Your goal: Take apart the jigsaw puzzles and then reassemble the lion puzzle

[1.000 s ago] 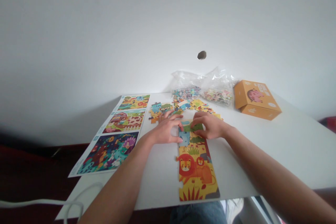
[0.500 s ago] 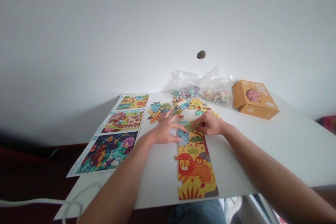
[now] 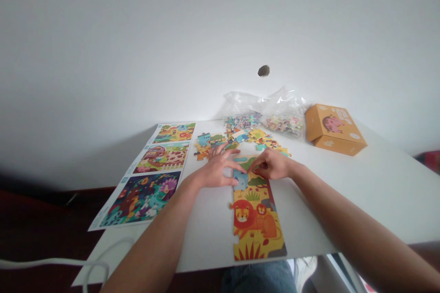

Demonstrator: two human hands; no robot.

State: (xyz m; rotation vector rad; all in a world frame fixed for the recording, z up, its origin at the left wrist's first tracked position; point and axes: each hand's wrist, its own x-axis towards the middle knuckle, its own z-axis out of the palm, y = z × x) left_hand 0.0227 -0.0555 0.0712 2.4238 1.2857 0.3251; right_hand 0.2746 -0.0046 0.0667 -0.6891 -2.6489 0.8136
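A partly joined jigsaw puzzle (image 3: pixel 256 219) lies upright before me, with red-maned lions low down and a blue animal and green trees higher up. Its left side has knobs and notches. My left hand (image 3: pixel 218 169) is open, fingers spread, with fingertips touching the left edge near the blue animal. On the puzzle's upper part rests my right hand (image 3: pixel 273 165), fingers curled and pressed together at the tips; whether a piece is between them is hidden. Loose puzzle pieces (image 3: pixel 259 136) lie just beyond both hands, and more pieces (image 3: pixel 203 139) sit by my left fingers.
A sheet with three printed pictures (image 3: pixel 161 158) lies on the left of the white table (image 3: pixel 343 192). At the back, clear plastic bags (image 3: pixel 283 114) hold more pieces beside an orange box (image 3: pixel 335 128). A white cable (image 3: pixel 51 263) hangs near the front left corner.
My right hand's fingertips have shifted slightly down and to the left over the puzzle's upper part. My left hand stays in place.
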